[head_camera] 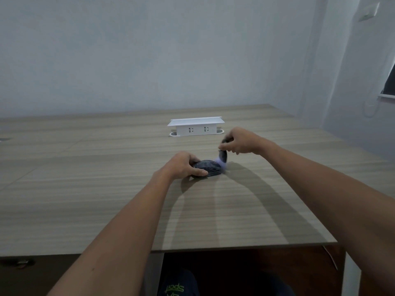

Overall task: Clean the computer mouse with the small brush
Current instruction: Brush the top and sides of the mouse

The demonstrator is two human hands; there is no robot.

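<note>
A dark computer mouse [208, 168] lies on the wooden table [106, 189], a little past the middle. My left hand [183, 166] grips it from the left side, thumb along its near edge. My right hand [240, 141] hovers just above and to the right, pinching a small dark brush [222, 155] by its handle. The brush points down, and its pale bristles touch the mouse's right end; they look blurred.
A white pop-up power socket box [195, 127] stands on the table behind the hands. The table's near edge runs across the lower view, with my knees in dark trousers below it. A wall rises behind the table and a window corner shows at the right.
</note>
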